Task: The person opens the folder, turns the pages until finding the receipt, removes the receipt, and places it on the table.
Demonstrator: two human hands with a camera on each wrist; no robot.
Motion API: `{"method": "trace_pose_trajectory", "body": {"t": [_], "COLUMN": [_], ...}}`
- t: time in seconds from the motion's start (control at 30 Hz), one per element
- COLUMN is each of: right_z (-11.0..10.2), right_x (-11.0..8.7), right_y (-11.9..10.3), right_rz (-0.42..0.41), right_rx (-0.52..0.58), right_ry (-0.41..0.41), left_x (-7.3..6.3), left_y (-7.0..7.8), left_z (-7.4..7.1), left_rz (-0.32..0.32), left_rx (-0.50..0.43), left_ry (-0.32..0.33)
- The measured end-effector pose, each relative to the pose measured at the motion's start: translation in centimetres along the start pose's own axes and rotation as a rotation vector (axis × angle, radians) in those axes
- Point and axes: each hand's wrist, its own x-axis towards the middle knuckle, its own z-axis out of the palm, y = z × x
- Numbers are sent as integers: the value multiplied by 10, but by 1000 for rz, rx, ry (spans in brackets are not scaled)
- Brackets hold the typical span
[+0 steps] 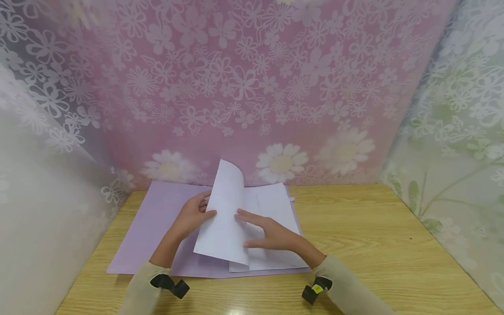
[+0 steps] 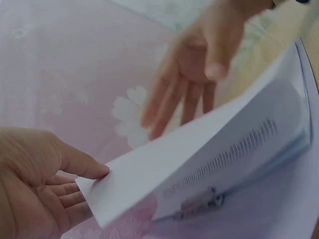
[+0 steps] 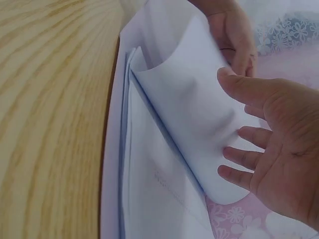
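Observation:
A lilac folder (image 1: 138, 236) lies spread open on the table, with a stack of white paper (image 1: 275, 223) on its right side. My left hand (image 1: 193, 216) pinches the left edge of a lifted white sheet (image 1: 222, 218) between thumb and fingers; the sheet curves up off the stack. My right hand (image 1: 271, 232) hovers at the right of that sheet, fingers spread, holding nothing; in the right wrist view its fingertips are close to the paper, and contact is unclear. Below the sheet, the left wrist view shows a metal clip (image 2: 199, 203) and blurred printed lines.
The wooden table (image 1: 374, 236) extends to the right of the folder and in front of it. A pink flowered curtain (image 1: 252, 100) hangs behind, and pale flowered sheeting (image 1: 464, 166) borders the right side. A small lilac tab (image 1: 292, 199) sticks out at the folder's right edge.

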Motion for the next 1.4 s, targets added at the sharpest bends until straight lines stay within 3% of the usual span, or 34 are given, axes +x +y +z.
{"method": "trace_pose_trajectory", "body": {"t": [0.2, 0.5, 0.77, 1.0, 1.1, 1.2, 1.3, 1.4], "right_z": [-3, -21, -52, -70, -73, -74, -74, -71], "right_x": [3, 5, 1, -3, -4, -6, -10, -12], "right_y": [-1, 14, 42, 83, 104, 123, 135, 141], "right_rz": [26, 79, 221, 227, 245, 273, 292, 309], "right_rx": [-3, -44, -49, 33, 62, 109, 182, 253], "right_ry": [5, 105, 259, 340, 355, 366, 370, 370], "left_x": [-1, -12, -23, -26, -27, -26, -25, -26], "left_y": [-18, -42, -57, -67, -71, -76, -81, -82], "left_z": [-11, -28, -34, -28, -25, -23, -23, -25], "left_rz": [-50, -112, -131, -159, -125, -26, 67, 80], "left_rx": [241, 513, 638, 714, 745, 751, 701, 617], "left_ry": [98, 102, 98, 57, 50, 46, -30, -151]}}
